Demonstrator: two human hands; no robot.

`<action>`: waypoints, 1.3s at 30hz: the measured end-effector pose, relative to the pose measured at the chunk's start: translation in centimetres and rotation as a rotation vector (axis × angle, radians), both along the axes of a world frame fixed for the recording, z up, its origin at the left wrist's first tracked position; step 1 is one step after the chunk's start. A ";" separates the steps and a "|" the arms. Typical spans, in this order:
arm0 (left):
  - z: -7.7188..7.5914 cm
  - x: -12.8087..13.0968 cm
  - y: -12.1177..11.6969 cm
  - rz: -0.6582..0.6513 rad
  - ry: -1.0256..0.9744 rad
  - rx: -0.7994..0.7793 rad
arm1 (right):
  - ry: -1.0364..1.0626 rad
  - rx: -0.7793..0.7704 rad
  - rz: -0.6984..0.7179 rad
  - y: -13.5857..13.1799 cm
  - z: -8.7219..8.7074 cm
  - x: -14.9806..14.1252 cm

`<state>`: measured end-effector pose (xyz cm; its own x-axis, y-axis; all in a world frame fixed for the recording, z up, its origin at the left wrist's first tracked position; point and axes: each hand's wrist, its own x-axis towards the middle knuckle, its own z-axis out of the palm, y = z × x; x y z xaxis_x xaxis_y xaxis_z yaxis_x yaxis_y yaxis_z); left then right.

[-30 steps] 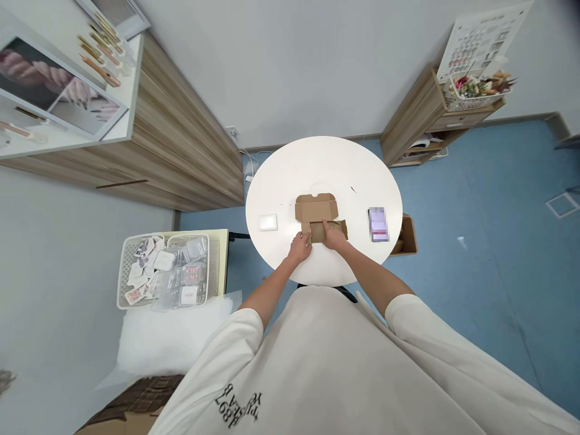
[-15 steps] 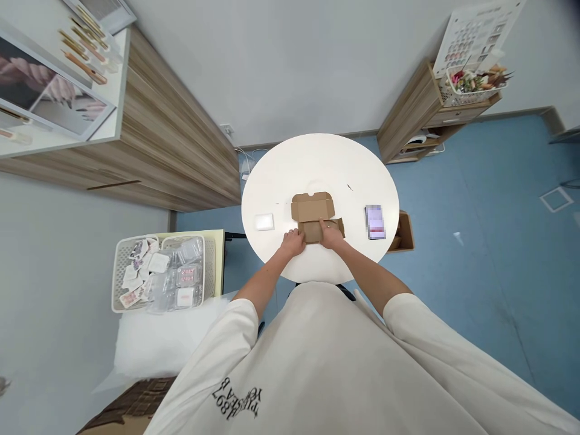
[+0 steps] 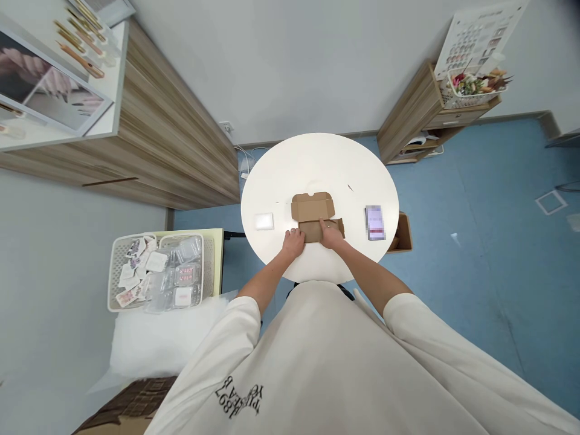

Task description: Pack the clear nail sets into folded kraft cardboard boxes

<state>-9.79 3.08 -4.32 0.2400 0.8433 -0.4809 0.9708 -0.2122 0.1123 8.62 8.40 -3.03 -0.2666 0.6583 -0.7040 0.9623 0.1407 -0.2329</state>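
A brown cardboard box [image 3: 312, 211] lies partly folded on the round white table [image 3: 317, 158], its lid flap spread out away from me. At the box's left end, my left hand [image 3: 294, 241] is closed against the side wall, with a ring on one finger. My right hand [image 3: 332, 235] grips the right part of the box, the thumb laid over the inside and the other fingers hidden. A small side flap sticks out just past the right hand. To the left lies a small white packet [image 3: 264, 221]; to the right is a phone [image 3: 374, 222] with a lit, blurred screen.
White baskets [image 3: 208, 266] of clear plastic cases and printed cards stand at the left. A wooden cabinet [image 3: 181, 127] rises beyond them. An open carton [image 3: 405, 232] sits on the floor right of the table, and a small shelf unit [image 3: 410, 121] stands behind.
My left hand has shifted slightly at the box's left end, its thumb now less visible over the edge. The right hand and the box have hardly moved.
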 end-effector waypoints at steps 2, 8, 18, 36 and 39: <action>0.2 0.2 -0.1 0.032 0.001 0.042 | -0.008 0.004 0.002 0.0 0.0 0.0; -0.1 0.8 0.2 -0.004 -0.025 0.094 | 0.007 0.005 -0.007 0.0 -0.1 0.0; -0.8 0.5 1.6 -0.047 -0.027 0.061 | 0.086 0.065 -0.033 -0.6 -0.9 0.7; 0.1 0.5 2.0 -0.127 0.014 0.026 | 0.253 0.251 -0.423 -4.5 -2.5 8.9; 0.0 0.7 2.1 -0.132 0.032 0.018 | 0.259 0.180 -0.459 -2.3 -2.8 7.2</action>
<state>-9.11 5.13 -4.30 0.3340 0.8139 -0.4754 0.9374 -0.3396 0.0771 15.86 6.13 -5.83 -0.0734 0.8516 -0.5191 0.8484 -0.2203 -0.4813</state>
